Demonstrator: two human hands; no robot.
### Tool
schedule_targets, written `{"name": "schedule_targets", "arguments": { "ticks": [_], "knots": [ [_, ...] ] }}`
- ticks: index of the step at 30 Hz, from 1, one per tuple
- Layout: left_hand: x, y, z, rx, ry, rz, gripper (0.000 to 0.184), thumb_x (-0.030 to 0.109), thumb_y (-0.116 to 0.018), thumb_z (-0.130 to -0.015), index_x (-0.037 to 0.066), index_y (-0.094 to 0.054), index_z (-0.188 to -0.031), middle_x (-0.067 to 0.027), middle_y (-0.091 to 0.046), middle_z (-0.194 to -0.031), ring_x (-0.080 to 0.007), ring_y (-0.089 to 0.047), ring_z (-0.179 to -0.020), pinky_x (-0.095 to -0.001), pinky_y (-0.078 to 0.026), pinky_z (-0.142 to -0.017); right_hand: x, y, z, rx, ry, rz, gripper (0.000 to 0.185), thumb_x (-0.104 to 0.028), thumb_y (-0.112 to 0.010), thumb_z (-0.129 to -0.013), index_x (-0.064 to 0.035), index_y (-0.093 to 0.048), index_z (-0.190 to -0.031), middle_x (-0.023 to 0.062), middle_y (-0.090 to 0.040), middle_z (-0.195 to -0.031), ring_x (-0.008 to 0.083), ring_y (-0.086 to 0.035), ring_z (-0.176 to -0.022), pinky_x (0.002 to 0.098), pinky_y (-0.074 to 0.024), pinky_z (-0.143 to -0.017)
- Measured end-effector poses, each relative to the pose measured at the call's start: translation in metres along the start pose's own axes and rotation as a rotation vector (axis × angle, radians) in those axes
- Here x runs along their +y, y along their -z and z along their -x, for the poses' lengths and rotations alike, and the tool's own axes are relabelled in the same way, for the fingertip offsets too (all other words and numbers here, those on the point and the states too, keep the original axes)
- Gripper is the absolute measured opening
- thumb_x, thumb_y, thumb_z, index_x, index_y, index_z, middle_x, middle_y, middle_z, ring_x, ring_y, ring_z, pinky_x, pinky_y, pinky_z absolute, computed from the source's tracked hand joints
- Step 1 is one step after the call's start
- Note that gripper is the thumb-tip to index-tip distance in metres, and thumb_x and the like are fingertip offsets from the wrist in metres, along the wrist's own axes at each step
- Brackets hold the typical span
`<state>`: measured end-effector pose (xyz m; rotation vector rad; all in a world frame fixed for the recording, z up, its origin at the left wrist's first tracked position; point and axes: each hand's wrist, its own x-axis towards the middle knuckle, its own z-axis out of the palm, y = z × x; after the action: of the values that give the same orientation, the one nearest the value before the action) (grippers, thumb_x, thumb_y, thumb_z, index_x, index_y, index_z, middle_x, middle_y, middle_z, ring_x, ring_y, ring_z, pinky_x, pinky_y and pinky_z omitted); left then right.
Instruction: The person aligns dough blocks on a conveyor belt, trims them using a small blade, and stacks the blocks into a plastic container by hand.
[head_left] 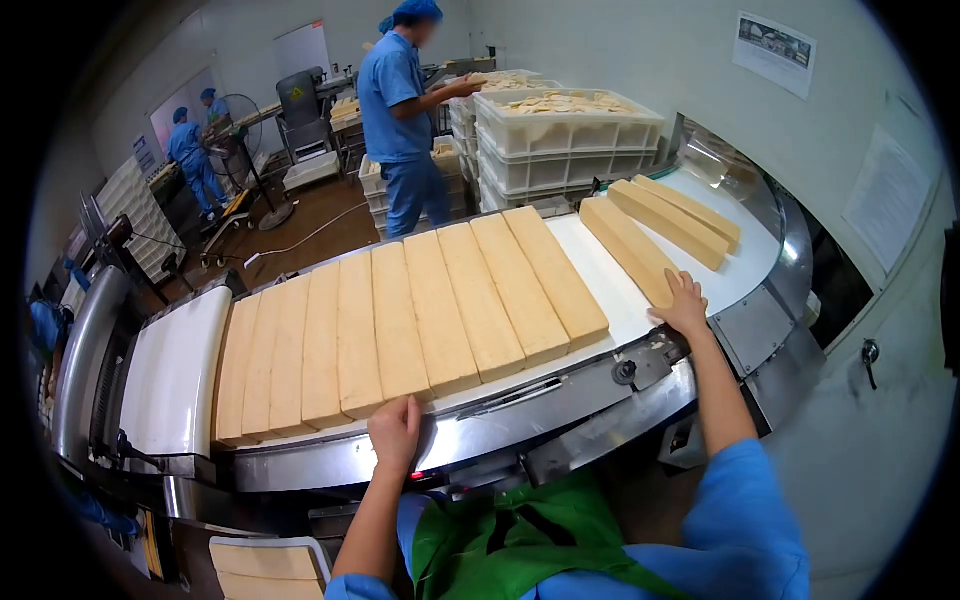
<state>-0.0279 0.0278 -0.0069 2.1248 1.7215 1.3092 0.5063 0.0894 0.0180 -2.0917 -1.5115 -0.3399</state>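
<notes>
Long pale-yellow blocks [405,310] lie side by side in a tight row across the white conveyor belt [590,250]. My left hand [396,428] is closed in a loose fist at the near ends of the row, on the metal edge; whether anything is inside it is hidden. To the right, my right hand [684,303] rests with spread fingers on the near end of a separate block [625,245], apart from the row. Two more blocks [675,222] lie beyond it on the curved part of the belt.
A metal rail [480,425] edges the belt, with a black knob [624,372]. Behind stand stacked white crates [570,135] of pale pieces and a co-worker [400,110] in blue. At bottom left, a tray [322,552] holds blocks. The wall [850,250] borders the right.
</notes>
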Motion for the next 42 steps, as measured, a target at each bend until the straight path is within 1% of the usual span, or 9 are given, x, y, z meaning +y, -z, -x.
{"name": "schedule_targets", "arguments": {
  "ticks": [6, 17, 19, 23, 30, 32, 37, 39, 42],
  "knots": [
    [0.029, 0.003, 0.025, -0.155, -0.169, -0.18, 0.024, 0.02, -0.065, -0.078, 0.006, -0.059, -0.097, -0.012, -0.054, -0.099, -0.0295, -0.049, -0.099, -0.0442, -0.033, -0.09, -0.039, -0.004, 0.018, -0.176, -0.069, -0.098, 0.07, -0.028, -0.07, -0.066, -0.0198, -0.048, -0.132, 0.0178, -0.051, -0.111, 0.035, -0.05, -0.108, 0.0454, -0.0402, -0.092],
    [0.05, -0.008, 0.02, -0.224, -0.149, -0.218, 0.032, 0.023, -0.065, -0.079, 0.004, -0.057, -0.103, -0.0129, -0.053, -0.103, -0.0301, -0.048, -0.103, -0.0432, -0.033, -0.093, -0.07, -0.019, 0.019, -0.334, 0.296, -0.384, 0.065, -0.028, -0.069, -0.075, -0.0133, -0.046, -0.134, 0.0184, -0.051, -0.114, 0.0361, -0.05, -0.105, 0.0406, -0.0412, -0.094],
    [0.049, -0.009, 0.02, -0.218, -0.135, -0.213, 0.031, 0.022, -0.065, -0.079, 0.004, -0.057, -0.102, -0.013, -0.053, -0.103, -0.0306, -0.048, -0.103, -0.0428, -0.033, -0.092, -0.021, -0.037, -0.023, -0.67, -0.157, -0.961, 0.069, -0.031, -0.069, -0.077, -0.0096, -0.041, -0.136, 0.0185, -0.047, -0.122, 0.0351, -0.046, -0.115, 0.0396, -0.0395, -0.097],
    [0.048, -0.011, 0.019, -0.185, -0.116, -0.196, 0.025, 0.018, -0.063, -0.079, 0.007, -0.057, -0.101, -0.0122, -0.053, -0.098, -0.0306, -0.048, -0.097, -0.042, -0.034, -0.09, 0.066, -0.048, -0.089, 0.099, -0.055, 0.108, 0.069, -0.027, -0.069, -0.075, -0.007, -0.041, -0.135, 0.015, -0.043, -0.134, 0.0298, -0.031, -0.132, 0.0463, -0.0356, -0.102],
    [0.045, -0.012, 0.017, -0.169, -0.112, -0.221, 0.025, 0.018, -0.063, -0.079, 0.005, -0.058, -0.099, -0.0131, -0.052, -0.099, -0.0315, -0.048, -0.097, -0.0423, -0.034, -0.089, 0.054, -0.017, -0.084, -0.088, -0.061, 0.336, 0.049, -0.019, -0.068, -0.069, -0.0067, -0.049, -0.113, 0.0152, -0.05, -0.116, 0.0347, -0.044, -0.114, 0.0487, -0.0417, -0.089],
    [0.046, -0.012, 0.02, -0.188, -0.11, -0.234, 0.027, 0.02, -0.064, -0.079, 0.003, -0.057, -0.099, -0.0138, -0.052, -0.1, -0.0315, -0.048, -0.099, -0.0426, -0.034, -0.091, 0.064, -0.03, -0.063, -0.071, 0.125, -0.101, 0.04, -0.018, -0.065, -0.068, -0.0075, -0.048, -0.102, 0.0156, -0.051, -0.103, 0.0351, -0.05, -0.099, 0.0453, -0.0429, -0.082],
    [0.048, -0.011, 0.019, -0.18, -0.114, -0.231, 0.025, 0.02, -0.064, -0.079, 0.004, -0.058, -0.097, -0.0133, -0.052, -0.099, -0.0308, -0.048, -0.098, -0.0426, -0.034, -0.09, 0.052, -0.013, -0.034, -0.109, 0.026, -0.26, 0.035, -0.02, -0.061, -0.072, -0.0073, -0.047, -0.102, 0.0173, -0.055, -0.098, 0.035, -0.054, -0.094, 0.0411, -0.0433, -0.083],
    [0.047, -0.011, 0.019, -0.184, -0.121, -0.225, 0.025, 0.02, -0.064, -0.079, 0.004, -0.058, -0.097, -0.0131, -0.052, -0.098, -0.0306, -0.048, -0.098, -0.0425, -0.034, -0.09, 0.09, -0.018, -0.046, -0.28, -0.338, -0.985, 0.035, -0.02, -0.058, -0.078, -0.0082, -0.047, -0.11, 0.0175, -0.059, -0.1, 0.0314, -0.057, -0.092, 0.0403, -0.0454, -0.08],
    [0.048, -0.011, 0.02, -0.184, -0.122, -0.218, 0.025, 0.02, -0.064, -0.08, 0.004, -0.058, -0.097, -0.0128, -0.052, -0.098, -0.0304, -0.048, -0.097, -0.0423, -0.034, -0.09, 0.096, -0.013, -0.038, -0.136, -0.317, -0.765, 0.045, -0.022, -0.059, -0.08, -0.0122, -0.046, -0.122, 0.0175, -0.062, -0.099, 0.0314, -0.061, -0.086, 0.0382, -0.0487, -0.079]
  ]
}}
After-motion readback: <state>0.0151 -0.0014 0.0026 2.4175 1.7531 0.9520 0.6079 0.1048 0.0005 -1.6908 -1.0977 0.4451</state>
